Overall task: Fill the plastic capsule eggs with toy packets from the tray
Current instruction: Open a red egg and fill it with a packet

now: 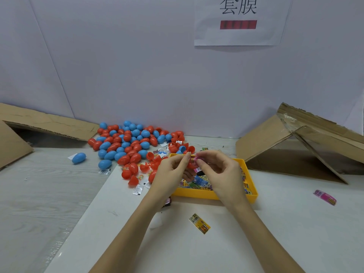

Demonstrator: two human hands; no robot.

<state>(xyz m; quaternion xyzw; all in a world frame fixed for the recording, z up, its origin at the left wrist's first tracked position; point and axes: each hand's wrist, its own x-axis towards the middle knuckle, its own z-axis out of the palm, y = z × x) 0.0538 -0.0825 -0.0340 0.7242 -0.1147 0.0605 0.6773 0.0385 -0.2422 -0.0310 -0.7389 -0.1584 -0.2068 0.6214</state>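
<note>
Head view: left hand (pixel 173 170) pinches a red egg half (pixel 190 165) over the tray (pixel 254 191), steadying it while right hand (pixel 218 170) pinches a pink packet (pixel 197 159) into it.

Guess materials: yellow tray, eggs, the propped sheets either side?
Yellow tray: looks like moulded plastic, smooth, uniform colour, faint sheen. Eggs: glossy hard plastic, with bright highlights on the shells. Propped sheets: corrugated cardboard, matte brown, with ragged edges; the right one carries clear tape.
</note>
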